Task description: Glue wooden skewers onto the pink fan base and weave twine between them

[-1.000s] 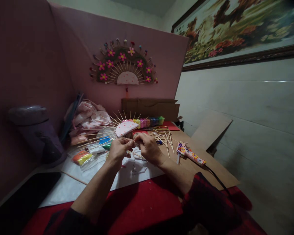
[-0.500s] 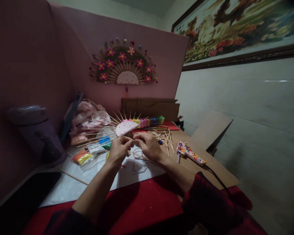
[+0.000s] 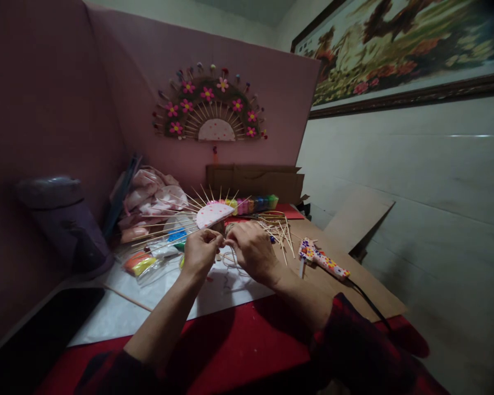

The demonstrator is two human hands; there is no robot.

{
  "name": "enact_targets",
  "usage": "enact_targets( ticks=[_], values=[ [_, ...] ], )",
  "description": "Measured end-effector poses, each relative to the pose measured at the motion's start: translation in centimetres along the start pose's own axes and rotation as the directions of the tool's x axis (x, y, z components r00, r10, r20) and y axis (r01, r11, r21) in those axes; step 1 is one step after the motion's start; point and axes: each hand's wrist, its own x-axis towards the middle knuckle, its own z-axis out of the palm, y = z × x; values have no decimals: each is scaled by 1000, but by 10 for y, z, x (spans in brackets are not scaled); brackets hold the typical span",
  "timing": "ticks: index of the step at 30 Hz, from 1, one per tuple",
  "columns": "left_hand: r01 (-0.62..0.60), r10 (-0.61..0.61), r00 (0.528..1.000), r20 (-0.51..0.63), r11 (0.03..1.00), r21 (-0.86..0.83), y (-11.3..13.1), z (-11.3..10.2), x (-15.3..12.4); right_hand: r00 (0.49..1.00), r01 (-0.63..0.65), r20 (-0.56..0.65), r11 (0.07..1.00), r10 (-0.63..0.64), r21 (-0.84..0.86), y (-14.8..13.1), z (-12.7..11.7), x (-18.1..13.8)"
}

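Note:
My left hand [image 3: 202,253] and my right hand [image 3: 253,249] meet over the middle of the table, fingertips pinched close together. Between them is what looks like a thin string, mostly covered by the fingers. Pale loops of the string [image 3: 235,264] hang just under my right hand. Right behind the hands lies a half-round fan base [image 3: 214,214], white with pink dots, with thin sticks spreading from its curved edge. Loose wooden sticks [image 3: 285,236] are scattered right of my right hand.
A flower-patterned glue gun [image 3: 323,260] rests on brown cardboard [image 3: 365,299] at right. Bags of coloured clay [image 3: 142,265] lie left of the hands. A dark phone-like slab [image 3: 61,318] and a purple tumbler [image 3: 68,230] are farther left. A finished flowered fan [image 3: 216,130] hangs behind.
My right hand has turned slightly, with its back facing up more and its fingers curled in. Both hands stay close together. The whole view has shifted a little.

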Motion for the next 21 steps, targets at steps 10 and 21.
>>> enact_targets(
  ticks=[10,21],
  values=[
    [185,-165,983,85,879,-440,11,-1,-3,995,-83,70,974,69,212,-3,5,-4],
    [48,-24,998,61,911,-409,12,-1,-2,993,-80,-33,844,115,531,-6,9,-3]
  ],
)
